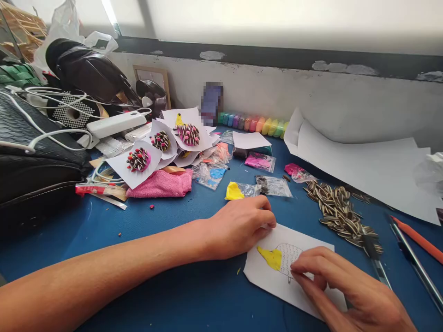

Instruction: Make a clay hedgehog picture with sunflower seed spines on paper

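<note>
A white sheet of paper [256,272] lies on the blue tabletop, bearing a pen drawing of a hedgehog-like animal [289,256] with scalloped lines on its body. Yellow modelling clay [272,258] covers its pointed head. My left hand [242,226] rests at the paper's upper left corner with its fingers curled in; what they hold, if anything, is hidden. Over the drawing's right part, my right hand [342,286] has thumb and forefinger pinched together at the body. Whatever lies between those fingertips is too small to tell. Yellow clay in a plastic wrapper [235,190] sits just beyond my left hand.
Striped sunflower seeds [335,210] are heaped at right, beside pens [415,263] and an orange marker [418,237]. Behind are clay packets [260,160], a pink cloth [161,183], finished seed-covered figures on paper [138,160] and large white sheets [356,159]. A black bag [38,170] stands left.
</note>
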